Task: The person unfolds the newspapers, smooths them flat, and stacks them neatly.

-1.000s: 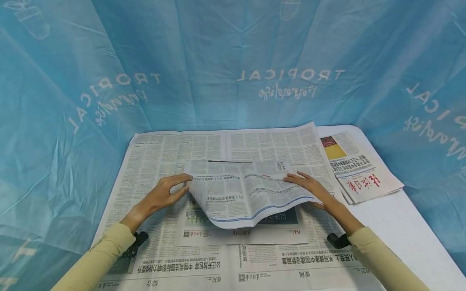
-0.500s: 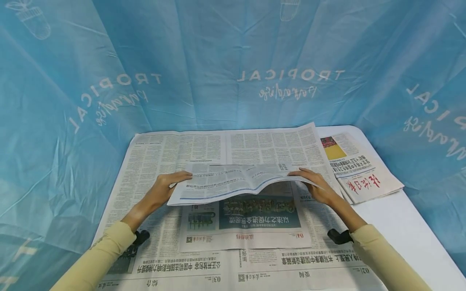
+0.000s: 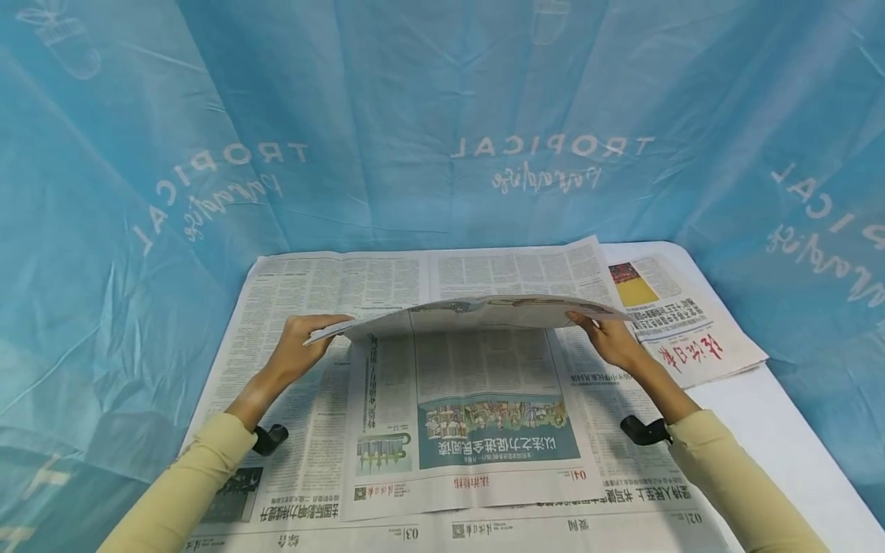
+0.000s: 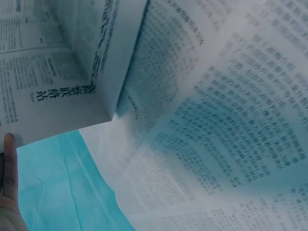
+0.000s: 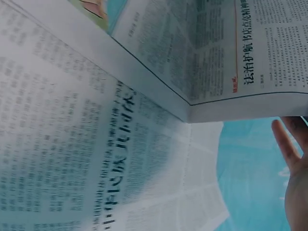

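A newspaper (image 3: pixel 484 430) lies across a larger spread, its far half raised and bowed. My left hand (image 3: pixel 304 339) pinches the raised page's left edge, and my right hand (image 3: pixel 605 338) pinches the right edge with the thumb on the near face. On the near half, a teal illustrated panel and red print show. In the left wrist view, part of my left hand (image 4: pixel 10 183) is at the margin of the printed page (image 4: pixel 43 96). The right wrist view has my right hand (image 5: pixel 299 173) at the page's (image 5: pixel 255 53) lower edge; some fingertips are hidden behind paper.
Wide newspaper sheets (image 3: pixel 276 299) cover most of the white table (image 3: pixel 767 453). A folded newspaper (image 3: pixel 684 338) with red lettering lies at the right. Blue printed curtain (image 3: pixel 442 192) surrounds the table at the back and sides. Each wrist wears a black strap (image 3: pixel 644 432).
The top page has swung up and away, from drooping toward me to an arched, nearly edge-on position. More of the page beneath shows, and the newspaper has slid slightly toward me.
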{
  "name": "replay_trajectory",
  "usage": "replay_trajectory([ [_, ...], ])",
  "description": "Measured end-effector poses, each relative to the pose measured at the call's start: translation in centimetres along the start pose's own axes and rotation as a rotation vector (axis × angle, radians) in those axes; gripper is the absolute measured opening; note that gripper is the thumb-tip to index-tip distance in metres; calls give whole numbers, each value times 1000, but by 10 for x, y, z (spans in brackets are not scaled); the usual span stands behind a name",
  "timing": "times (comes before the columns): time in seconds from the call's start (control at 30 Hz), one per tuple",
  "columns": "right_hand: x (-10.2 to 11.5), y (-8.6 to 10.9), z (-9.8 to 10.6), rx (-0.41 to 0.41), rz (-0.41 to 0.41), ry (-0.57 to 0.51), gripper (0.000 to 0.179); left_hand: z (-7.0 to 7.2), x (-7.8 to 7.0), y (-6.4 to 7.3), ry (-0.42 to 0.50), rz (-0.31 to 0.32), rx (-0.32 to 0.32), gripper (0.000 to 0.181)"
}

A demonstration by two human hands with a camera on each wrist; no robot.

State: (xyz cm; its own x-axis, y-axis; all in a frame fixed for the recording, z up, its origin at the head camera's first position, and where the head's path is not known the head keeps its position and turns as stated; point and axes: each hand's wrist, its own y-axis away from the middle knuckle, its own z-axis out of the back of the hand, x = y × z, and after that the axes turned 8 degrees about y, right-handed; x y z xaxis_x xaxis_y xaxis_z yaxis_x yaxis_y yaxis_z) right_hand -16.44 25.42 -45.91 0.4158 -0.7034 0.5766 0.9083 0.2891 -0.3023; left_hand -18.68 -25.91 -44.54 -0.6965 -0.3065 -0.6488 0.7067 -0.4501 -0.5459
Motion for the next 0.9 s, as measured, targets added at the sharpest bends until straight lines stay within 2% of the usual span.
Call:
replay_trajectory([
  [0.1,0,-5,3,-16,39,-3,30,0,-1,-3,-10,9,-26,26],
  [0.23,-2,-12,4,-40,72,-19,31,-4,2,-6,-48,-22,-58,23],
  [0.3,-6,-14,1,-46,65,-22,30,-7,4,-5,-54,-5,-74,20],
  [0.43,-17,-12,-10,-15,-10,-28,26,-12,10,-1,-23,138,-67,15],
  [0.53,-26,-8,-19,39,-70,-23,23,-16,14,3,-8,266,4,17],
  [0.6,-31,-5,-24,60,-77,-18,23,-18,17,5,-8,330,65,20],
  [0.63,-33,-4,-27,58,-62,-22,23,-19,19,6,2,341,87,20],
  [0.7,-30,-2,-28,38,-25,-36,20,-20,22,9,7,353,124,20],
  [0.77,-31,-2,-29,9,9,-33,20,-20,23,11,19,355,133,21],
  [0.9,-27,-3,-28,-12,-38,-5,21,-17,21,10,24,287,131,20],
])
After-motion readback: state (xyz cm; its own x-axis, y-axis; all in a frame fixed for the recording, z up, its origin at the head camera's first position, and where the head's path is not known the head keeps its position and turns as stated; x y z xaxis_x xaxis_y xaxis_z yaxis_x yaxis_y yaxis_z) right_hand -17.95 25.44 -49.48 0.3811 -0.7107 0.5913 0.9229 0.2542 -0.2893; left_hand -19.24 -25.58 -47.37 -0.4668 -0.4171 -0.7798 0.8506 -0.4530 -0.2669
